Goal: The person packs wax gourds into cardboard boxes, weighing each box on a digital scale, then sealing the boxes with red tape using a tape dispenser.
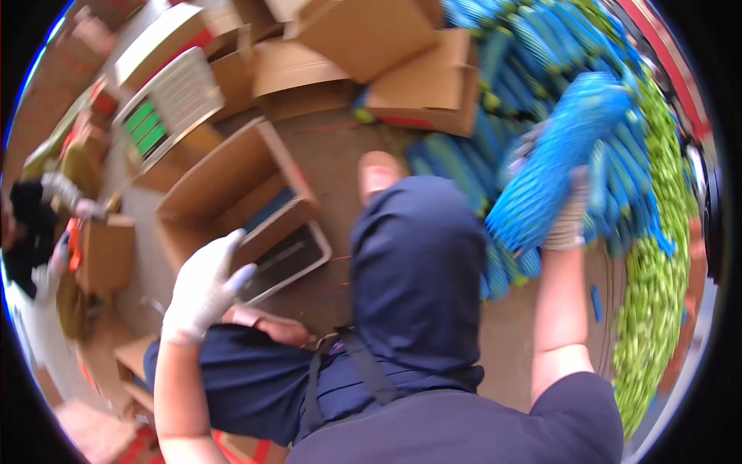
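Just on the near side of the open carton (pixel 220 166), the left hand (pixel 202 292), in a pale glove, is spread with thumb and fingers apart and nothing in its grasp. Its fingertips overlap the carton's near edge; whether they touch it cannot be told. The raised knee (pixel 417 255) stands to the right of the open carton, and a bare-toed foot (pixel 379 172) is planted just off its right wall.

Well to the right of the open carton, past the knee, the right hand (pixel 568 216) has its gloved fingers closed around a blue netted bundle (pixel 556 162), which is tilted over a heap of blue rolls (pixel 456 166). Motion blur hides exactly how the fingers sit. With the grip toward one end, the loose upper end could sag or snag on the heap, and rolls might slide toward the foot.

Between the open carton and the heap, bare floor narrows beside the foot and knee; swinging low there could knock either one. The carton's raised walls could catch a sleeve or crumple if leaned on. Farther off, brown cartons (pixel 421 85) crowd the far side of the open carton, leaving little room, and a co-worker (pixel 35 232) is at its left.
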The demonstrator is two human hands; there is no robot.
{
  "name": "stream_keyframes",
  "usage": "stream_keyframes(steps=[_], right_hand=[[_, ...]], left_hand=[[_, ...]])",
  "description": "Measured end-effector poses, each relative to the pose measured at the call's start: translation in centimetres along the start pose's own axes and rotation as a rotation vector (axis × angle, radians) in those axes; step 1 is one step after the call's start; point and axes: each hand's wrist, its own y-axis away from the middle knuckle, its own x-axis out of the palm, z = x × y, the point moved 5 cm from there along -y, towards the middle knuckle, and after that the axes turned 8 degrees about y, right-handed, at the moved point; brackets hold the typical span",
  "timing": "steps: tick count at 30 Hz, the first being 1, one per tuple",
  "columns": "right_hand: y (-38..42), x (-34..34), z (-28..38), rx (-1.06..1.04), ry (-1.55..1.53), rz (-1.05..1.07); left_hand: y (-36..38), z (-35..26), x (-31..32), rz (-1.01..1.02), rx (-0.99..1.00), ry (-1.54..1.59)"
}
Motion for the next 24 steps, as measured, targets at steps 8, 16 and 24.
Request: stream_keyframes(steps=[8,16,24], right_hand=[[-7.1,28.9,0.5,-0.01,0.426,0.652],[-6.5,40.4,-14.3,-0.113,0.743,0.768],[-5.7,36.7,-15.6,0.237,0.238,0.513]], left_hand=[[1.2,1.1,0.2,0.045,-0.003,-0.026],[3.2,3.9,0.6,-0.182,0.104,0.0],[2.1,3.4,1.4,-0.046,0.056,0.03]])
